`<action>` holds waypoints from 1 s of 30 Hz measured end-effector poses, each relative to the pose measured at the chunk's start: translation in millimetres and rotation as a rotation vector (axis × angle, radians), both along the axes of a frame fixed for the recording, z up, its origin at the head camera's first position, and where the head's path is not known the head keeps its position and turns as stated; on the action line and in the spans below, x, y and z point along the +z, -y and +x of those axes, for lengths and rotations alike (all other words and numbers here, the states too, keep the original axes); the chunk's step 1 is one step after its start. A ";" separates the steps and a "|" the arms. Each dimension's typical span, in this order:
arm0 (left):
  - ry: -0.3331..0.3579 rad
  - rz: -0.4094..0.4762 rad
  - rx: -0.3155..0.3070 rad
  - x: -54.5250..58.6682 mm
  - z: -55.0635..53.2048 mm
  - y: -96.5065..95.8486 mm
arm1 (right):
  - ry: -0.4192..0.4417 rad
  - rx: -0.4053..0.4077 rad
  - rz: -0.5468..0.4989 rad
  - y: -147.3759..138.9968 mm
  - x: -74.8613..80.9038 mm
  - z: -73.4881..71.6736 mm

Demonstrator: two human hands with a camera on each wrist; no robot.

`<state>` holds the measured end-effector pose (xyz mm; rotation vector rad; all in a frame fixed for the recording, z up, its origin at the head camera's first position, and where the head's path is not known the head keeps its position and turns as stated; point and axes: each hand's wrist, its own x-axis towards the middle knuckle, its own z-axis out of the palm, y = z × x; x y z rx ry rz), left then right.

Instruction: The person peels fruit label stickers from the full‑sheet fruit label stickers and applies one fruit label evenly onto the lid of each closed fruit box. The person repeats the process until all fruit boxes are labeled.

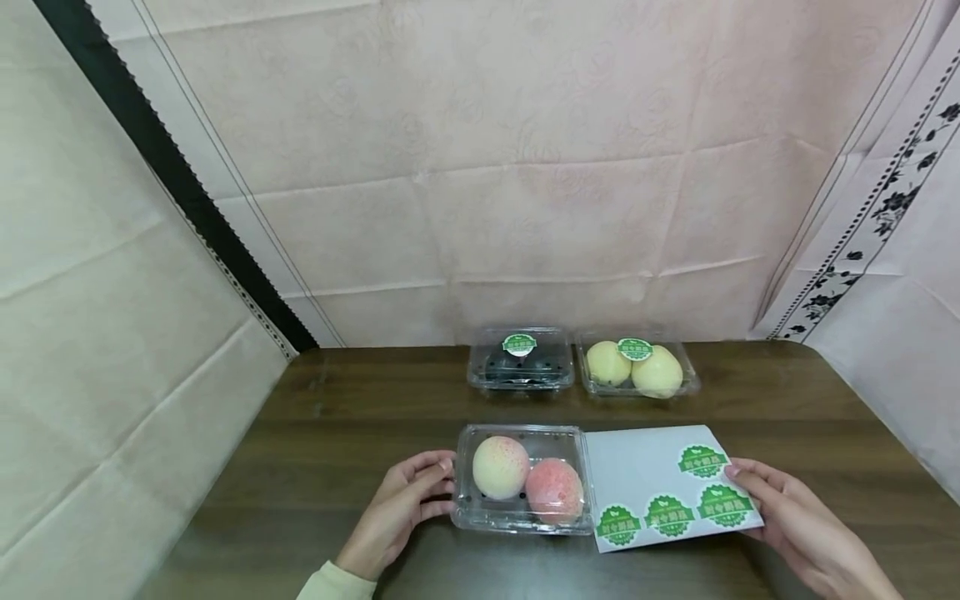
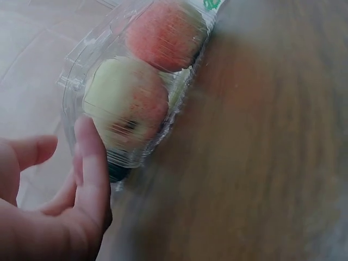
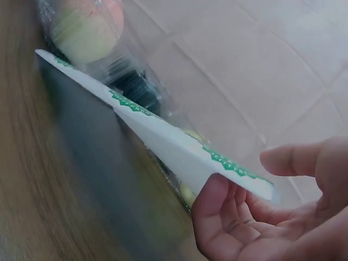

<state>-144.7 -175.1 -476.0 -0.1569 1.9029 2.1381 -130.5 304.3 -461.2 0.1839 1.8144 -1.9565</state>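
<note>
A clear plastic clamshell box (image 1: 468,517) holds two peaches, a pale one (image 1: 500,467) and a pink one (image 1: 554,491). My left hand (image 1: 405,504) is at its left side, fingertips right at the edge; in the left wrist view the thumb stands apart from the box. To the right, a white sheet of stickers (image 1: 637,467) carries several round green labels, its left edge right beside the box. My right hand (image 1: 798,521) holds the sheet by its right end, thumb on the upper side and curled fingers (image 3: 215,198) beneath.
Behind, near the wall-side table edge, stand two more clear boxes with green labels: one with dark contents (image 1: 520,367), one with two pale yellow round fruits (image 1: 656,372). Pale cloth (image 1: 540,208) hangs around the dark wooden table (image 1: 360,425).
</note>
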 end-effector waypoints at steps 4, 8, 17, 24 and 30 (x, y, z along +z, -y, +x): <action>-0.082 -0.080 0.123 4.6 -1.4 -7.2 | 0.009 -0.059 0.036 3.0 3.9 2.3; -0.191 -0.170 0.197 13.6 -2.1 -13.3 | -0.019 -0.124 0.066 10.3 11.0 3.9; -0.366 -0.356 0.127 42.7 5.9 -23.6 | -0.154 -0.164 0.159 39.3 36.4 1.6; -0.445 -0.459 0.020 65.3 9.2 -45.4 | -0.339 -0.206 0.463 56.9 61.2 1.8; -0.563 -0.508 -0.006 82.8 9.7 -72.9 | -0.539 -0.248 0.652 77.6 86.4 9.1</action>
